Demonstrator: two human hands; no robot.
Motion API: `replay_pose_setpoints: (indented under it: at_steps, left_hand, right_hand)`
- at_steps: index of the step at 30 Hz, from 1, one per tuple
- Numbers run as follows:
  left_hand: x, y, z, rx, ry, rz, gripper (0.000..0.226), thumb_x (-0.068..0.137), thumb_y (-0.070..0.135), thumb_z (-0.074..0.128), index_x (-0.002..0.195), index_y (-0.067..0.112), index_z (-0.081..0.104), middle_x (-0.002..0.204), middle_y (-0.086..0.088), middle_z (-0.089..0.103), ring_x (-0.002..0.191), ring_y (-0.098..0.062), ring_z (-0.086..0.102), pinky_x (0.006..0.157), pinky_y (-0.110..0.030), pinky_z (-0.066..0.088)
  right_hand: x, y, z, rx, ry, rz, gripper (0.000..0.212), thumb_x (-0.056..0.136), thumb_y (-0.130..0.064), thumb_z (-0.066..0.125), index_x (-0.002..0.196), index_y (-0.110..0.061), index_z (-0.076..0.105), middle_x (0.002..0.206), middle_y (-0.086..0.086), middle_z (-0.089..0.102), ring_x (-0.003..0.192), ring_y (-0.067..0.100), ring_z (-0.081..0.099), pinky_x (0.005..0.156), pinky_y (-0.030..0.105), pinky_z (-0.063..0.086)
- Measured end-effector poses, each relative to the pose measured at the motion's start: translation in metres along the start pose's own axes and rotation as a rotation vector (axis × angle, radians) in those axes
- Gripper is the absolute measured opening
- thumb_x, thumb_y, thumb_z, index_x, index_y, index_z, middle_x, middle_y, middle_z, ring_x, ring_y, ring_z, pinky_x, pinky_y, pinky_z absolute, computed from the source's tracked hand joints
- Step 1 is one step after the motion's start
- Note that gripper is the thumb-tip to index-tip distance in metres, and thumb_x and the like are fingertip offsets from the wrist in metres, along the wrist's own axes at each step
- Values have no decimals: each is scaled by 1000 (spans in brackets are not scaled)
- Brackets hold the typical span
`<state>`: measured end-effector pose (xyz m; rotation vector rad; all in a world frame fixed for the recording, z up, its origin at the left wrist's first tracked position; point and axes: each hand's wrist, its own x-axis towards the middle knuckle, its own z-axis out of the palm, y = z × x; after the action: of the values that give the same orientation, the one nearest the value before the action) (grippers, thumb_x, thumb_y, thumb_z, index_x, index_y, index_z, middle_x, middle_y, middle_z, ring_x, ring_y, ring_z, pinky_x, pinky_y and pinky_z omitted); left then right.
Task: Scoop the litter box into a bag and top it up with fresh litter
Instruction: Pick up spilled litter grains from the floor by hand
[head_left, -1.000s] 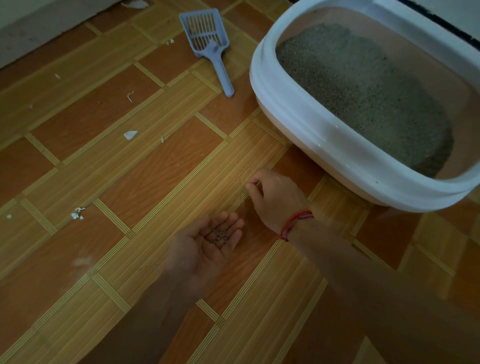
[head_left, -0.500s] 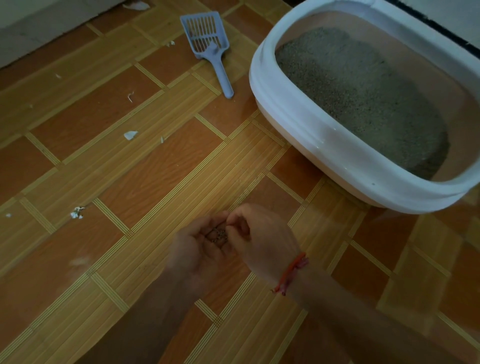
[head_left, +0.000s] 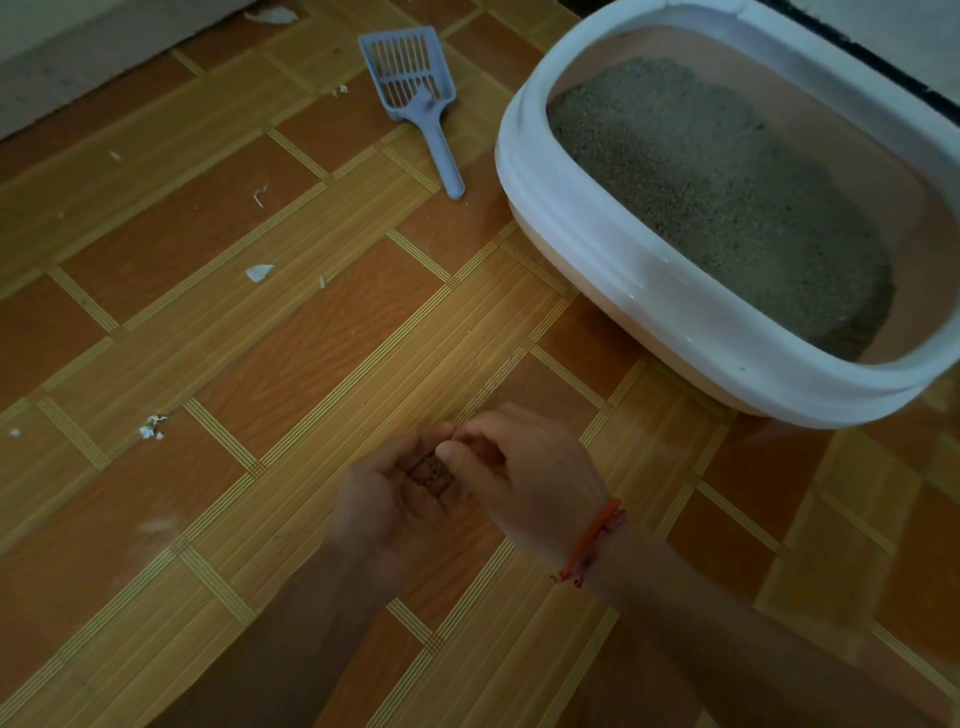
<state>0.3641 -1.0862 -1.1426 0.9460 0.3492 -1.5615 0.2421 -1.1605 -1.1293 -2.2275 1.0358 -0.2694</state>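
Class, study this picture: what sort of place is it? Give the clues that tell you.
Most likely a room in a home with a cat. A litter box holding grey litter stands on a wood-patterned floor, and a slotted scoop lies on the floor beside it.

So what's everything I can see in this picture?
litter box: one, white rim with pinkish inside, on the floor at upper right
litter: one bed, grey-brown, inside the box
scoop: one, pale blue and slotted, flat on the floor left of the box
paper-like scraps: several, white, scattered over the left floor
floor: one, orange and tan wood pattern, beneath everything
litter grains: a small pile, dark grey, in the left palm
thread bracelet: one, red, on the right wrist
left hand: one, cupped palm up, lower centre
right hand: one, fingertips bunched over the left palm
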Motion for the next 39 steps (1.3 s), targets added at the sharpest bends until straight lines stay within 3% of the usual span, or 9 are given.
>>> replay_pose_setpoints:
  at_steps: [4, 8, 20, 30, 39]
  left_hand:
    - [1, -1, 0, -85, 46, 6, 32, 95, 15, 48, 84, -5, 71, 96, -21, 71, 93, -31, 72, 86, -37, 58]
    - [-2, 0, 3, -86, 86, -8, 33, 98, 15, 46, 86, -6, 70, 97, -22, 72, 95, -33, 72, 83, -40, 59]
    - [-2, 2, 6, -80, 125, -4, 34, 98, 15, 46, 85, -6, 70, 97, -22, 72, 95, -33, 72, 88, -40, 56]
    - [0, 1, 3, -82, 122, -13, 35, 98, 15, 45, 84, -5, 70, 97, -21, 72, 96, -33, 72, 85, -39, 59]
    - [-1, 1, 2, -74, 136, 1, 35, 99, 14, 45, 85, -5, 70, 97, -22, 72, 97, -33, 72, 89, -40, 52]
  right_hand:
    - [18, 18, -12, -33, 80, 97, 12, 91, -39, 57, 88, -30, 65, 83, -14, 61, 78, 2, 56, 73, 24, 50]
    - [43, 43, -20, -112, 99, 223, 10, 93, -34, 55, 94, -30, 64, 86, -15, 62, 84, 4, 57, 80, 29, 52]
    - [68, 55, -17, -127, 60, 262, 9, 92, -32, 55, 86, -32, 61, 79, -14, 59, 80, 10, 59, 73, 37, 55]
    - [75, 51, -13, -220, 49, 242, 20, 94, -24, 48, 79, -22, 62, 73, -8, 59, 71, 12, 57, 57, 28, 46]
    - [71, 43, -15, -241, 11, 256, 20, 97, -26, 45, 87, -20, 61, 88, -4, 60, 81, 16, 57, 64, 30, 45]
